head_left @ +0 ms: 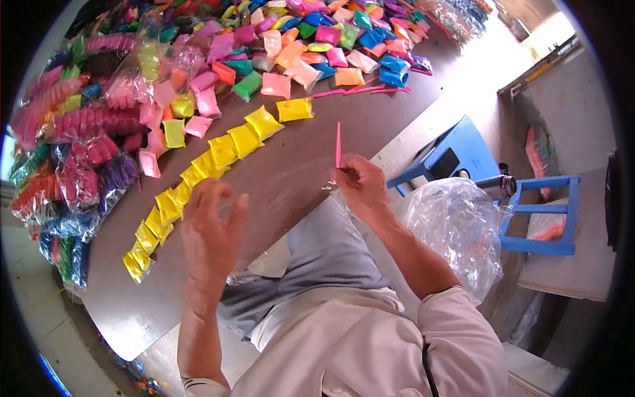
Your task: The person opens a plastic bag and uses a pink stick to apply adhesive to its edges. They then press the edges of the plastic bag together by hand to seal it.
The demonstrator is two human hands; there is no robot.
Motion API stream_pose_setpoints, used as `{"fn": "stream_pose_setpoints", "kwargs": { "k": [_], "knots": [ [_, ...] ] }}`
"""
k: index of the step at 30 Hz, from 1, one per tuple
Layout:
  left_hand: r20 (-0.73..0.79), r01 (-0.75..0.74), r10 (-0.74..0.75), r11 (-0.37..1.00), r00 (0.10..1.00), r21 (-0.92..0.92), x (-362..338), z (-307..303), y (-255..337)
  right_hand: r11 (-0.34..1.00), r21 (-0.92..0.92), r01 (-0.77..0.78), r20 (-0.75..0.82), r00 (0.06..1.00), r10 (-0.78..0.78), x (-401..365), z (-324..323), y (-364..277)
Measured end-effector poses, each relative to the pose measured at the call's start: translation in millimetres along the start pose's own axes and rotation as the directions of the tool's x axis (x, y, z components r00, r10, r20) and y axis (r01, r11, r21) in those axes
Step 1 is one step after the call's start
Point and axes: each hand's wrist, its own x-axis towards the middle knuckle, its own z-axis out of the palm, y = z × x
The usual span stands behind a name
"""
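A curved row of small yellow packets (223, 151) lies on the brown table (297, 149), some overlapping. My left hand (215, 221) is over the row's near side, fingers curled and apart, with nothing visible between them. To the right, my right hand (360, 185) pinches a thin pink stick (338, 145) that points away from me. A bit of clear plastic shows beside its fingertips. More pink sticks (360, 89) lie beyond the row's far end.
Heaps of coloured packets (284, 53) cover the table's far side, with bagged packets (86, 152) at left. At right are a large clear plastic bag (456, 228), a blue stool (463, 149), a dark bottle (496, 186) and another blue frame (570, 218).
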Motion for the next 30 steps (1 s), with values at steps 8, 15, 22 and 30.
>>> {"fn": "stream_pose_setpoints", "kwargs": {
  "k": [8, 15, 22, 30],
  "knots": [
    [0.073, -0.312, 0.341, 0.914, 0.937, -0.26, 10, 96, 37, 0.999, 0.01, -0.038, -0.052, 0.998, 0.038, 5, 10, 1],
    [-0.046, -0.311, 0.308, 0.934, 0.95, -0.176, 7, 124, 11, 0.992, 0.098, 0.084, -0.169, 0.983, -0.067, 16, -24, 12],
    [0.092, -0.277, 0.276, 0.961, 0.957, -0.001, 24, 127, 23, 0.9, 0.014, 0.435, -0.02, 0.9, -0.435, -4, -17, -24],
    [0.192, -0.233, 0.221, 0.971, 0.956, 0.047, 32, 128, 31, 0.908, -0.309, 0.283, 0.039, 0.958, -0.285, 22, 0, -11]
  ]
}}
